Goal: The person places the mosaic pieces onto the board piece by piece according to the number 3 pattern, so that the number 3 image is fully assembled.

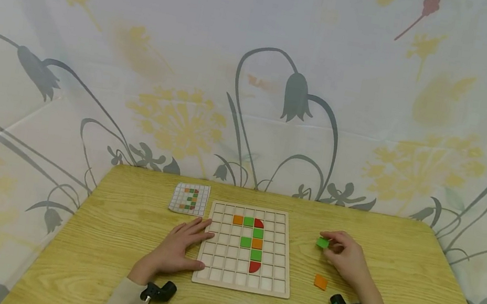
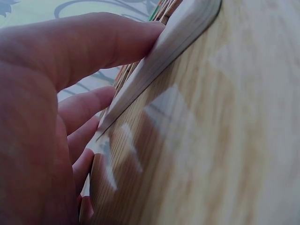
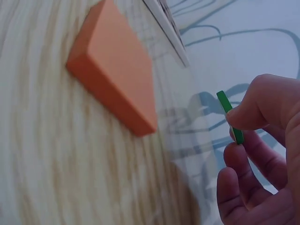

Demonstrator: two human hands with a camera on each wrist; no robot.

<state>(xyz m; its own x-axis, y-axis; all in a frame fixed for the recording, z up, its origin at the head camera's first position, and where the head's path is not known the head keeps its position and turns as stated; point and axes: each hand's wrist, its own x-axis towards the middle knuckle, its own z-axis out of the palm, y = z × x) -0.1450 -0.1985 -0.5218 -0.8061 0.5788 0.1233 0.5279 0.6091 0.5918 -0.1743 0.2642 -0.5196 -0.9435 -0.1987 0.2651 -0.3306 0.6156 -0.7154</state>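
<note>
A wooden grid board [image 1: 215, 278] lies mid-table, bearing green, orange and red tiles that form a bracket-like figure. Along its left edge rests my left hand [image 1: 178, 248], fingers spread and their tips on the frame; in the left wrist view the thumb [image 2: 108, 40] lies against the board's side. To the right of the board, my right hand [image 1: 345, 256] pinches a green square tile [image 1: 322, 243] between thumb and fingers; the right wrist view shows that tile edge-on. A loose orange square tile [image 1: 320, 282] lies flat on the table below the right hand.
A small pattern card [image 1: 176, 200] with a printed coloured grid lies at the board's upper left. Behind the wooden table [image 1: 132, 187] hangs a flower-printed cloth [image 1: 264, 139]. Each wrist wears a black camera mount.
</note>
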